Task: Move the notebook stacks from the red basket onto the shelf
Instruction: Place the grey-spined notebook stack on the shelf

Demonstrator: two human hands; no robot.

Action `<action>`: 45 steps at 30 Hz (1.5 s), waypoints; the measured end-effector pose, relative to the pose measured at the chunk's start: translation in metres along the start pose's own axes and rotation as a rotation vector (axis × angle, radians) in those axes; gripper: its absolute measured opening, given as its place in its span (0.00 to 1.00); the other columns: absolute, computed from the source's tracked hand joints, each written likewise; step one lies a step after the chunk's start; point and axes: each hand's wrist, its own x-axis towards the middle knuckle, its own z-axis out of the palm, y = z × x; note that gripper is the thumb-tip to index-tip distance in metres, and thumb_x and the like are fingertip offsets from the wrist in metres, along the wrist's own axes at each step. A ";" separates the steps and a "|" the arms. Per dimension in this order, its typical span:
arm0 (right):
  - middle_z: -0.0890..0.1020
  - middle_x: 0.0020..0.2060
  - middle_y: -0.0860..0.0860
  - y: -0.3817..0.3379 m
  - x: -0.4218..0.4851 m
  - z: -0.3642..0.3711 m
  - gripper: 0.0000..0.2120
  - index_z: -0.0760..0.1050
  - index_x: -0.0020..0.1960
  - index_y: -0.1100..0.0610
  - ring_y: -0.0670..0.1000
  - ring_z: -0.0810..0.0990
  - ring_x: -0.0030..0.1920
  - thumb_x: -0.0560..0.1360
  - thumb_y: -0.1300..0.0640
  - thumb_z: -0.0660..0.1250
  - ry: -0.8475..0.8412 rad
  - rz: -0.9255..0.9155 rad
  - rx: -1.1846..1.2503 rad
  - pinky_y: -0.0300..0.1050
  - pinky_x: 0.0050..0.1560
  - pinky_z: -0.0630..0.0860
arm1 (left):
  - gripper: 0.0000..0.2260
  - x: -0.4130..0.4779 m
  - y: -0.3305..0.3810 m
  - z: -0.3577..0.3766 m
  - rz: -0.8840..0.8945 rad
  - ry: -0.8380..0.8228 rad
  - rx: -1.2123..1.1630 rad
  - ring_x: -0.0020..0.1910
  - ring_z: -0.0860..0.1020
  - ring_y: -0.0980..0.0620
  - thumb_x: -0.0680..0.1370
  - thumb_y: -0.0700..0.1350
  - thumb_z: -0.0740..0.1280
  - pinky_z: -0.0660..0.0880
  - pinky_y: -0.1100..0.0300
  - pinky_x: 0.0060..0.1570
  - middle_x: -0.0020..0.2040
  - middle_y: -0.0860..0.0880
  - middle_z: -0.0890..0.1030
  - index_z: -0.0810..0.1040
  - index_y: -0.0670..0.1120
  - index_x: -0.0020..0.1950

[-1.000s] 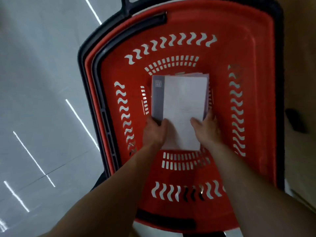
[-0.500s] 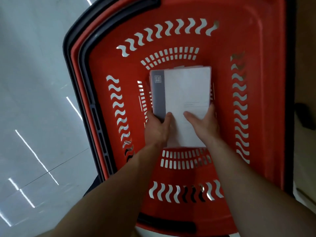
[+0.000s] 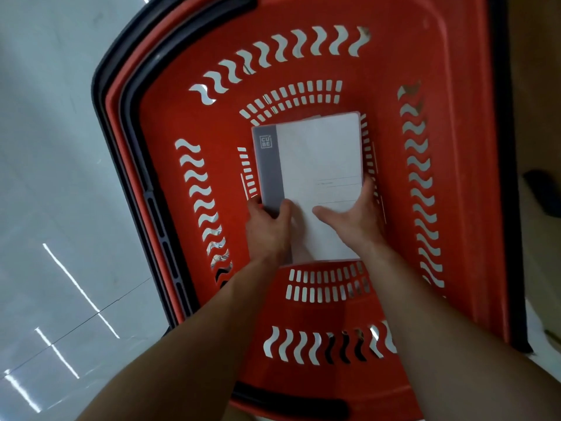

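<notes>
Gripping the near end of a white notebook stack point(image 3: 318, 165) inside the red basket point(image 3: 455, 177), the left hand point(image 3: 267, 229) and right hand point(image 3: 352, 220) clasp its two sides.

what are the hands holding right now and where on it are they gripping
Both hands grip the notebook stack at its near end, inside the red basket: the left hand at the grey spine corner, the right hand on the opposite side edge.

Glossy red plastic basket point(image 3: 455, 177) with matt black rim; smooth paper notebook stack point(image 3: 318, 165), top cover white with grey spine strip; shiny, reflective pale floor point(image 3: 54, 177) tiles beneath.
</notes>
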 end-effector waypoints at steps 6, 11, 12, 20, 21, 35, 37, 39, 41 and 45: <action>0.71 0.71 0.49 -0.005 -0.005 0.006 0.61 0.50 0.79 0.47 0.51 0.70 0.72 0.53 0.35 0.75 0.013 0.008 0.026 0.55 0.71 0.71 | 0.26 0.001 0.001 0.006 -0.003 0.028 -0.020 0.52 0.76 0.53 0.75 0.58 0.71 0.74 0.65 0.43 0.55 0.54 0.74 0.66 0.48 0.67; 0.71 0.70 0.48 -0.006 -0.009 0.007 0.59 0.51 0.78 0.46 0.50 0.70 0.71 0.53 0.34 0.73 0.038 0.008 0.032 0.55 0.70 0.71 | 0.25 0.000 0.004 0.002 -0.068 0.009 -0.078 0.51 0.77 0.52 0.75 0.58 0.72 0.76 0.58 0.49 0.55 0.54 0.76 0.68 0.50 0.67; 0.71 0.70 0.47 -0.005 -0.009 0.006 0.58 0.52 0.77 0.46 0.50 0.70 0.71 0.53 0.34 0.74 0.044 0.003 0.026 0.55 0.70 0.71 | 0.25 0.000 0.004 0.001 -0.077 -0.006 -0.085 0.51 0.78 0.52 0.74 0.58 0.72 0.78 0.56 0.50 0.55 0.54 0.76 0.68 0.51 0.65; 0.70 0.71 0.45 -0.010 -0.009 -0.002 0.56 0.54 0.77 0.43 0.51 0.69 0.72 0.56 0.26 0.74 0.072 0.000 -0.006 0.58 0.69 0.72 | 0.31 -0.004 0.004 -0.007 -0.051 -0.109 -0.046 0.56 0.79 0.47 0.72 0.59 0.75 0.80 0.46 0.55 0.61 0.51 0.76 0.64 0.52 0.68; 0.70 0.71 0.45 -0.011 -0.010 -0.002 0.57 0.54 0.77 0.43 0.51 0.69 0.72 0.56 0.23 0.73 0.076 0.001 -0.004 0.58 0.69 0.72 | 0.32 -0.004 0.005 -0.007 -0.047 -0.116 -0.045 0.56 0.79 0.48 0.71 0.60 0.75 0.81 0.46 0.54 0.60 0.51 0.76 0.64 0.52 0.68; 0.67 0.71 0.51 -0.025 -0.039 -0.002 0.59 0.64 0.74 0.47 0.55 0.68 0.72 0.51 0.17 0.66 0.027 0.144 -0.005 0.61 0.71 0.67 | 0.30 -0.024 0.040 -0.063 0.004 -0.209 0.063 0.50 0.81 0.50 0.70 0.62 0.74 0.82 0.54 0.45 0.55 0.50 0.79 0.69 0.47 0.63; 0.61 0.74 0.51 -0.025 -0.046 0.000 0.60 0.63 0.75 0.48 0.56 0.62 0.75 0.51 0.16 0.64 0.022 0.171 -0.048 0.62 0.73 0.64 | 0.30 -0.029 0.040 -0.067 0.013 -0.213 0.067 0.48 0.80 0.52 0.70 0.62 0.74 0.80 0.59 0.40 0.54 0.51 0.78 0.68 0.47 0.63; 0.62 0.75 0.51 -0.027 -0.055 0.000 0.62 0.59 0.77 0.47 0.56 0.63 0.75 0.52 0.16 0.66 -0.013 0.188 0.015 0.61 0.74 0.64 | 0.32 -0.033 0.040 -0.069 0.017 -0.215 0.066 0.48 0.80 0.52 0.69 0.62 0.74 0.80 0.60 0.40 0.54 0.51 0.78 0.69 0.47 0.64; 0.69 0.73 0.50 -0.026 -0.060 -0.001 0.57 0.57 0.79 0.49 0.52 0.68 0.72 0.59 0.25 0.72 -0.060 0.196 0.156 0.55 0.73 0.64 | 0.33 -0.035 0.041 -0.070 0.019 -0.220 0.069 0.49 0.80 0.52 0.69 0.62 0.75 0.81 0.60 0.41 0.55 0.50 0.78 0.69 0.46 0.65; 0.70 0.73 0.50 -0.023 -0.060 -0.003 0.58 0.53 0.79 0.45 0.56 0.69 0.72 0.57 0.24 0.72 -0.127 0.227 0.178 0.60 0.72 0.66 | 0.33 -0.035 0.041 -0.074 0.052 -0.234 0.096 0.49 0.80 0.53 0.69 0.62 0.75 0.81 0.59 0.42 0.55 0.51 0.78 0.68 0.47 0.66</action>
